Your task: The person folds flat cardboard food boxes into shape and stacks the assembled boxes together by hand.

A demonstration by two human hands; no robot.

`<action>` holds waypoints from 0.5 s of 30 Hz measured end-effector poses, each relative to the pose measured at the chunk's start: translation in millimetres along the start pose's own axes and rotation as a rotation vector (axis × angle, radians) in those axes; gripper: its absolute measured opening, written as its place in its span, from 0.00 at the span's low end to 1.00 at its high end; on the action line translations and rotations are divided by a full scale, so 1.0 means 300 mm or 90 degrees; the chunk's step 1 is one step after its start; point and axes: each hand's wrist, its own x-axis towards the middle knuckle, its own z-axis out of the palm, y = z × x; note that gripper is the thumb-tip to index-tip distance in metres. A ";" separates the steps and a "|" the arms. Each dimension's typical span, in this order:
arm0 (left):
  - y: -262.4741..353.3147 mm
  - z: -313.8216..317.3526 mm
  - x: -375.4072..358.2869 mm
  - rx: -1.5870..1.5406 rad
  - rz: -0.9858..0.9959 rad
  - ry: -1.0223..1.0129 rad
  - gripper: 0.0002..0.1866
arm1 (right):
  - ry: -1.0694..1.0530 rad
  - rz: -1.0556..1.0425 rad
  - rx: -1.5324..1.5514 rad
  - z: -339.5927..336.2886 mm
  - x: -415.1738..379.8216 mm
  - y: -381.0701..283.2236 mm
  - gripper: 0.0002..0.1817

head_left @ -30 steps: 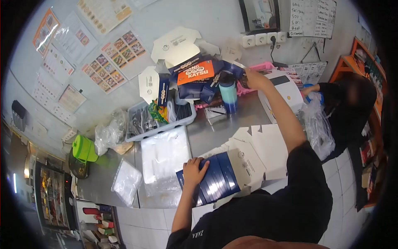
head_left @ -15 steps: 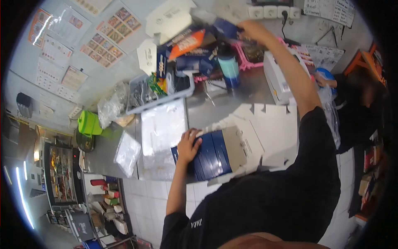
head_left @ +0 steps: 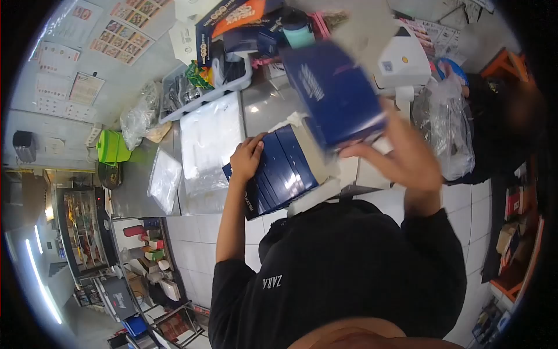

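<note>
A row of dark blue flat-folded cardboard boxes point(head_left: 283, 168) lies overlapped near the table's front edge. My left hand point(head_left: 249, 157) rests on their left end, fingers stretched over the edge. In my right hand point(head_left: 407, 154) is another dark blue cardboard box point(head_left: 337, 96) with white print, raised over the table and slightly blurred. The thumb is at its near edge; the other fingers are partly hidden. Pale cardboard flaps point(head_left: 317, 195) stick out beside the row.
A grey plastic bin point(head_left: 203, 96) holds black packs. A plastic-wrapped white stack point(head_left: 212, 136) lies left of the boxes. Behind stand a teal bottle point(head_left: 298, 32) and a white printer-like machine point(head_left: 404, 61). At right, a person in dark clothes point(head_left: 494, 128) is near a clear plastic bag point(head_left: 447, 128).
My right hand has come back from the far side of the table, bringing a blue box toward me. My left hand stays on the row of boxes. The camera view has shifted.
</note>
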 end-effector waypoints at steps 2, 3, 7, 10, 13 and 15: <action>-0.023 -0.024 0.028 -0.035 -0.025 -0.119 0.20 | -0.027 0.154 0.127 0.108 -0.035 0.119 0.31; -0.061 -0.040 0.052 -0.059 -0.028 -0.201 0.23 | 0.027 0.158 0.139 0.184 -0.037 0.232 0.30; -0.063 -0.145 0.243 -0.162 -0.220 -0.541 0.39 | 0.059 0.267 0.254 0.300 0.004 0.482 0.33; -0.050 -0.114 0.384 -0.161 -0.076 -0.568 0.29 | 0.051 0.310 0.140 0.359 0.041 0.551 0.35; -0.083 0.037 0.411 -0.355 0.230 -0.447 0.20 | 0.085 0.318 0.005 0.401 0.051 0.562 0.32; -0.041 0.114 0.394 -0.537 0.311 -0.464 0.14 | 0.124 0.372 0.021 0.393 0.070 0.491 0.25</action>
